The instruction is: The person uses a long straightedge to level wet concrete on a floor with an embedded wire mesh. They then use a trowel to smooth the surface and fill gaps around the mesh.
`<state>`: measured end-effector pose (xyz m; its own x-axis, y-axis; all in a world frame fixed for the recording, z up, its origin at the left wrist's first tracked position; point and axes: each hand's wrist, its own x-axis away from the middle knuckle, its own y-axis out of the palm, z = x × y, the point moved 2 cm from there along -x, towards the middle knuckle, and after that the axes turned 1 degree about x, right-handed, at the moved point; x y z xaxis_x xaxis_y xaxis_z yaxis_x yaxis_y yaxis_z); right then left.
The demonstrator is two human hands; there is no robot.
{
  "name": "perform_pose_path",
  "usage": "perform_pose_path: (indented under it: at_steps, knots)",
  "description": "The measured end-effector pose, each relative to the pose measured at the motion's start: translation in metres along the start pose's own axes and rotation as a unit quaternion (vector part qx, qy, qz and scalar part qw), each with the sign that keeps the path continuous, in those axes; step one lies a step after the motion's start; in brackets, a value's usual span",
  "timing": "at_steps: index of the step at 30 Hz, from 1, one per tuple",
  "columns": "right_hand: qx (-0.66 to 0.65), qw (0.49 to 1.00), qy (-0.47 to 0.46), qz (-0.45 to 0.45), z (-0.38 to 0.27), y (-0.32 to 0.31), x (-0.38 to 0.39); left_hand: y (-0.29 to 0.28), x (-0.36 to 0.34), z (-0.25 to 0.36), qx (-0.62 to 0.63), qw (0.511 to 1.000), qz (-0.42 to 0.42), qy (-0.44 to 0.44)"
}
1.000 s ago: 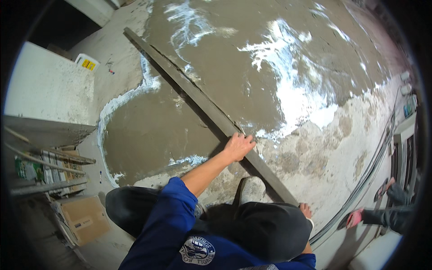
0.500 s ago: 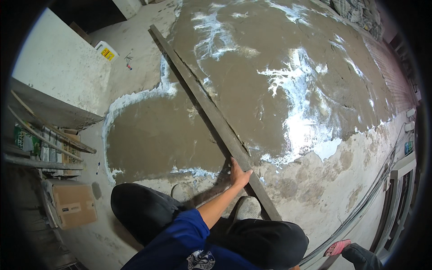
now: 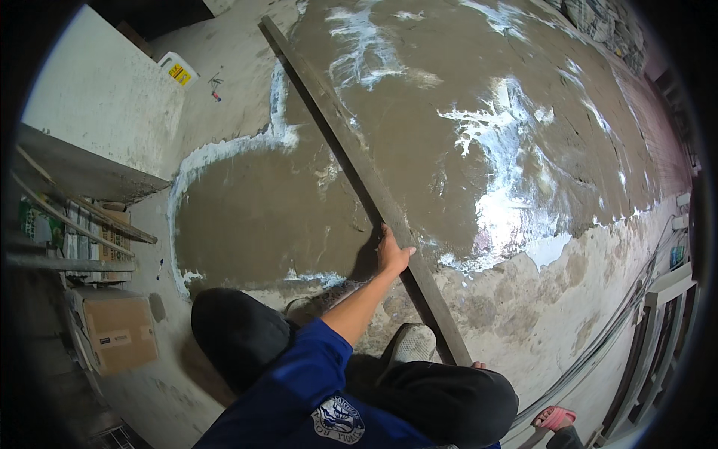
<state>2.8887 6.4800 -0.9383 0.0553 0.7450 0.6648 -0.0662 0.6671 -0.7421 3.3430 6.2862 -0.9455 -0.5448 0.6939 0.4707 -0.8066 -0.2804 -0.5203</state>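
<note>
We hold a long grey screed bar (image 3: pixel 369 179) with our left hand (image 3: pixel 394 252), closed around it a little below its middle, the thumb laid across the top face and the fingers along the left edge. The bar slants across the floor from the upper left, passes over a broad sheet of wet brown-grey mortar (image 3: pixel 254 213), and comes down onto bare concrete (image 3: pixel 512 310) just beside our pale textured shoe (image 3: pixel 414 344). Of our right hand (image 3: pixel 479 365) we see only the fingertips at the bar's near end, past our dark-trousered knee (image 3: pixel 456 400); we cannot tell how firmly it holds, since the knee hides the rest. Left of the bar, the mortar has a rounded outline edged by a whitish band (image 3: pixel 217 153); to the right, a bright white patch (image 3: pixel 516 209) glares on the surface. Near the upper left, a white jug (image 3: pixel 178 69) with a yellow label stands beside a pale wall (image 3: pixel 101 97). On our left sits a cardboard box (image 3: pixel 120 333), below some slender poles (image 3: pixel 90 221). On our right, a bundle of cables (image 3: pixel 591 352) curves along the floor, and a pink sandal (image 3: pixel 555 417) shows on another person's foot near the lower edge.
</note>
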Motion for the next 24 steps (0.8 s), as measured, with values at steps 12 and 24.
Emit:
perform_pose_path:
  at_steps: [12, 24]
  knots:
    - [-0.004, 1.000, -0.004, -0.009, -0.017, -0.014, -0.008, 0.033, 0.050, -0.011, 0.006, 0.999, -0.048, -0.025]
    - [-0.041, 0.999, -0.018, 0.015, -0.049, -0.033, -0.020, -0.002, -0.027, 0.018, 0.014, 1.000, -0.006, 0.013]
